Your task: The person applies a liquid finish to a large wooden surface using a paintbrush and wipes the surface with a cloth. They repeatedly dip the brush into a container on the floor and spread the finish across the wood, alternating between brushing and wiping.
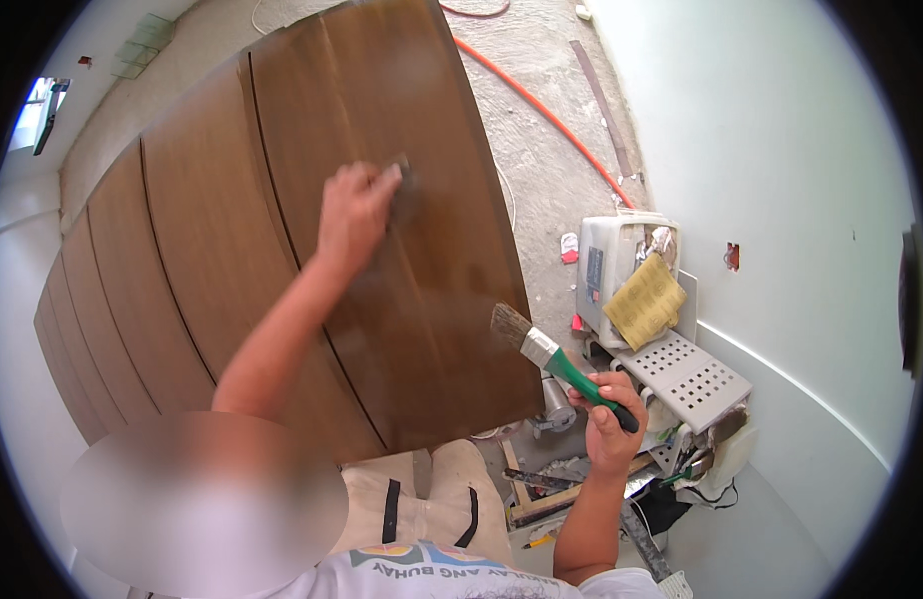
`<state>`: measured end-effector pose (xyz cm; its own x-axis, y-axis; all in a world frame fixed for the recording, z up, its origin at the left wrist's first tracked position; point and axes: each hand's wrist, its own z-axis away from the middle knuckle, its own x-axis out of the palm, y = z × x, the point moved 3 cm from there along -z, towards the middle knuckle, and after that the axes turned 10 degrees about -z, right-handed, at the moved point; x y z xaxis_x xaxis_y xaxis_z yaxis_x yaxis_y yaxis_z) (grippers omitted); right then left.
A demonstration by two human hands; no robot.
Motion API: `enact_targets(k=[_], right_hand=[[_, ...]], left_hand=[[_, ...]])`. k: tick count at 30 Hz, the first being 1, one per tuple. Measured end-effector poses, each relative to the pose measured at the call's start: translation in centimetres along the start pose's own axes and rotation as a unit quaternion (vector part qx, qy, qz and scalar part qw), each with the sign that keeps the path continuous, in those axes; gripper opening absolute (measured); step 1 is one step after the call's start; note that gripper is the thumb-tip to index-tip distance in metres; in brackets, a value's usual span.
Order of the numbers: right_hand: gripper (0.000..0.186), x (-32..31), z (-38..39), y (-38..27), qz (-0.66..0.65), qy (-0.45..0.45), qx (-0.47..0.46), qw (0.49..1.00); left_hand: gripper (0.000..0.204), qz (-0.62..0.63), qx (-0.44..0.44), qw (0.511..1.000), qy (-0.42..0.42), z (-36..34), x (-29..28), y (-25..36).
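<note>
Currently, right fingers [624,387] clasp the green brush [576,375]; left fingers [359,176] curl, contents unclear; white container [595,268] stands beyond brown panel [421,359]'s right edge.

"What do we have along our right?"
"We have a pale, smooth wall [781,130] with a small ragged cutout [731,257], reddish inside, and a white line [799,385] curving low across it."
"And the floor?"
"We see rough, light grey floor [541,170], with an orange hose [541,104] lying across it."
"Where's our brightest spot?"
"At the far left we notice a bright, dark-edged opening [30,112], above a whitish left wall [17,270]."
</note>
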<state>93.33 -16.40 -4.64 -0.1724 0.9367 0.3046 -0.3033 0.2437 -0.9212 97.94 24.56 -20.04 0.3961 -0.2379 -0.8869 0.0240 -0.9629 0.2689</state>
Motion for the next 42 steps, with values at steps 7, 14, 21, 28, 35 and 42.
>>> enact_targets(k=[7,14,21,28,35,42], right_hand=[[0.029,-3.6,5.7,-2.8,-0.006,-0.014,-0.028,0.999],[0.03,-6.5,10.5,-4.5,0.003,-0.02,-0.053,0.998],[0.029,-7.6,12.3,-4.6,0.001,-0.018,-0.052,0.998],[0.028,-6.1,10.6,-3.0,-0.011,-0.003,-0.02,1.0],[0.028,-1.9,5.4,-0.6,0.01,-0.024,0.031,0.999],[0.027,2.6,-1.4,1.9,0.011,-0.043,0.059,0.997]], left_hand=[[0.041,0.085,-0.023,0.984,-0.155,20.4,-7.4,19.0],[0.046,0.194,0.056,0.951,-0.236,28.9,-10.2,26.3],[0.041,0.125,0.001,0.971,-0.201,26.8,-8.5,24.0],[0.046,0.165,0.099,0.944,-0.269,27.1,-9.7,22.7],[0.038,0.028,0.073,0.994,-0.077,7.6,-5.0,5.2],[0.029,-0.146,0.029,0.989,0.024,-10.5,0.2,-14.3]])
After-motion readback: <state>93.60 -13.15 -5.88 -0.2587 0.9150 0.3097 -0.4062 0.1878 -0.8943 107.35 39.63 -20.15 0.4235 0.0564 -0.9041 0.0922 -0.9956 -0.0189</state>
